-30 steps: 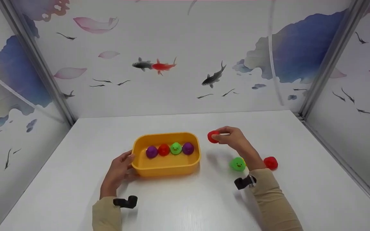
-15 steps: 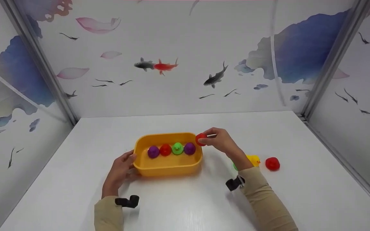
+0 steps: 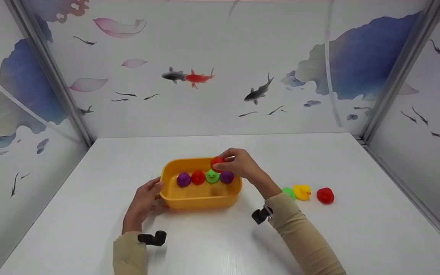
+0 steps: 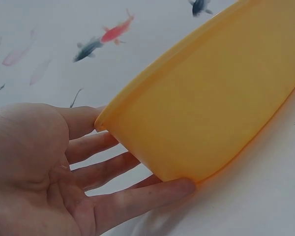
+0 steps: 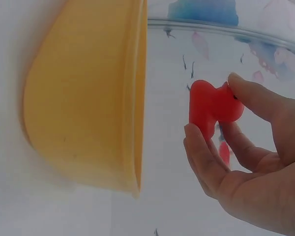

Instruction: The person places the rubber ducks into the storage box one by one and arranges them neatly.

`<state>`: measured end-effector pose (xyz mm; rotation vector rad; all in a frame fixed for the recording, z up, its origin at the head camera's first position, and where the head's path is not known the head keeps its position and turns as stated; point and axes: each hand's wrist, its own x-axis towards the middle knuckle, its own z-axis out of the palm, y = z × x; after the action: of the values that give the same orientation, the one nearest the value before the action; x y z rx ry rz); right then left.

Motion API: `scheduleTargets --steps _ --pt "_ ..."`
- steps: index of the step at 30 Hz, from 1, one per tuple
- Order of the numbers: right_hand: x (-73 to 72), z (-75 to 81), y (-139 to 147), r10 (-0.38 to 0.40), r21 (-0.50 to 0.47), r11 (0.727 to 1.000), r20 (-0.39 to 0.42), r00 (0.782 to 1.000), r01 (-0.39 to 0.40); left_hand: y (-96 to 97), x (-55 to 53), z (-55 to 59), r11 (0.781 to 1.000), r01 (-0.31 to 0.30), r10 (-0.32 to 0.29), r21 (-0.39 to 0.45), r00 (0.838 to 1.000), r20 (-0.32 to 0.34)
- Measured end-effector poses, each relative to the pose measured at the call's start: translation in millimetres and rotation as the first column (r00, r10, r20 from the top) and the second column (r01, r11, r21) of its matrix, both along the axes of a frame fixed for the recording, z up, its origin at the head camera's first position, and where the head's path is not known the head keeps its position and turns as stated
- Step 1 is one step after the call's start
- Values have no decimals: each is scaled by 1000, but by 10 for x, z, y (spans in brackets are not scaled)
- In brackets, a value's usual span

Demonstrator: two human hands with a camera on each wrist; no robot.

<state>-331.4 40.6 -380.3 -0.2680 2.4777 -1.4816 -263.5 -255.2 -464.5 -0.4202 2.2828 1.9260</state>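
Lowering the right hand [image 3: 241,164], pinching the red duck [image 5: 202,100], nearward seems safest, the left hand [image 3: 143,198] gripping the tub's [image 3: 201,203] left end.

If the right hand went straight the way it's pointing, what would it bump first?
Probably the yellow tub, with the red duck in the right hand leading. But the hand looks raised above it, so it might pass over; depth is unclear.

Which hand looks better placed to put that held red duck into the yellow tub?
Probably the right hand: it pinches the red duck above the yellow tub, while the left hand holds the tub's end.
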Motion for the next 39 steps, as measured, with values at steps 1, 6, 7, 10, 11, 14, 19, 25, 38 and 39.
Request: scheduleTargets --steps 1,6,7,10,11,14,19,25,38,39 --pt "11 12 -43 13 -7 1000 1 1000 -13 -2 1 0 1000 -1 1 -2 1000 5" --pt "49 35 -255 62 -24 998 5 998 -62 -6 0 -1 1000 -5 5 -8 1000 17" --pt "54 29 -295 67 -18 998 8 998 -67 -6 -1 -1 1000 -5 5 -10 1000 18" --pt "70 -3 -414 73 -7 997 38 997 -73 -12 -5 -5 1000 4 -4 -15 1000 25" --pt "76 -18 -452 76 -2 997 40 996 -76 -13 -5 -4 1000 5 -5 -12 1000 24" --pt "98 -75 -559 82 -11 997 55 995 -82 -20 -8 -5 1000 10 -11 3 1000 11" --pt "128 -201 -710 82 -50 996 51 995 -79 -21 1 2 1000 12 -11 23 1000 -13" --pt "119 -322 -859 56 -88 995 66 996 -50 -13 16 5 1000 8 -8 5 1000 -3" --pt "86 -474 -1046 8 14 1000 133 991 -10 -11 -4 -5 1000 0 0 23 1000 19" --pt "88 -482 -1054 7 19 1000 133 991 -10 -10 -3 -5 1000 -1 1 24 1000 22"
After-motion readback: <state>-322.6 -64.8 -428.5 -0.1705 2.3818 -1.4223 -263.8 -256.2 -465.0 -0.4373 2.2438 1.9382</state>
